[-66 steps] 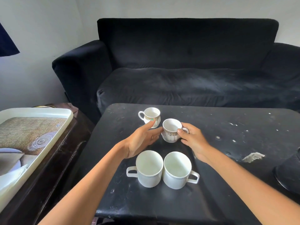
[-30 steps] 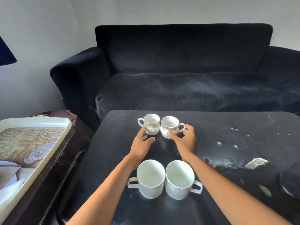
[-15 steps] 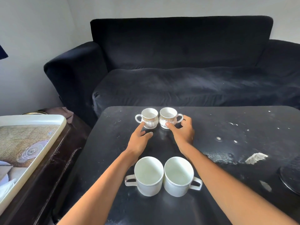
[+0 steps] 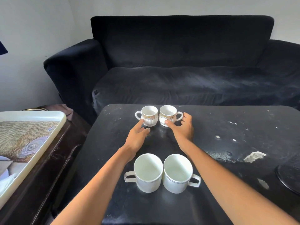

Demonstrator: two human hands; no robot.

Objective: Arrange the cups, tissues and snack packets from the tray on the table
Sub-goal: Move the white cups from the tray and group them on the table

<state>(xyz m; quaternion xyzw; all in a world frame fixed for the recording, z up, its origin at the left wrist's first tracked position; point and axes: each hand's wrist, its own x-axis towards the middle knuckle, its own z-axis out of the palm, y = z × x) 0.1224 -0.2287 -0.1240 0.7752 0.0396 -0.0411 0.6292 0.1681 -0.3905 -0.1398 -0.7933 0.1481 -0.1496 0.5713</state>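
two small patterned cups stand side by side near the far edge of the black desk point(image 4: 227, 127), their bodies just beside each other, handles pointing outward: the left patterned cup point(image 4: 149, 117) with its handle to the left, the right patterned cup point(image 4: 168, 115) with its handle to the right. the left hand point(image 4: 137, 138) lies low over the desk with its fingers loosely extended, the tip of one finger touching the lower left side of the left patterned cup; it has hold of nothing. the right hand point(image 4: 183, 129) curls around the right patterned cup, thumb tip against the cup's near base and the other fingers bent just by the handle; whether those fingers actually press the handle cannot be told. closer to the person, between the two forearms, two larger plain white mugs stand upright and touching, the left white mug point(image 4: 148, 173) with its handle to the left and the right white mug point(image 4: 177, 173) with its handle to the right. on a dark side table at the left sits the cream tray point(image 4: 63, 118) with a woven-look print, and folded white tissues point(image 4: 4, 177) lie in its near corner, partly cut off by the frame. behind the desk is a black sofa point(image 4: 178, 62). white scuffs mark the desk's right side, and a round dark object point(image 4: 289, 177) sits at the right edge.
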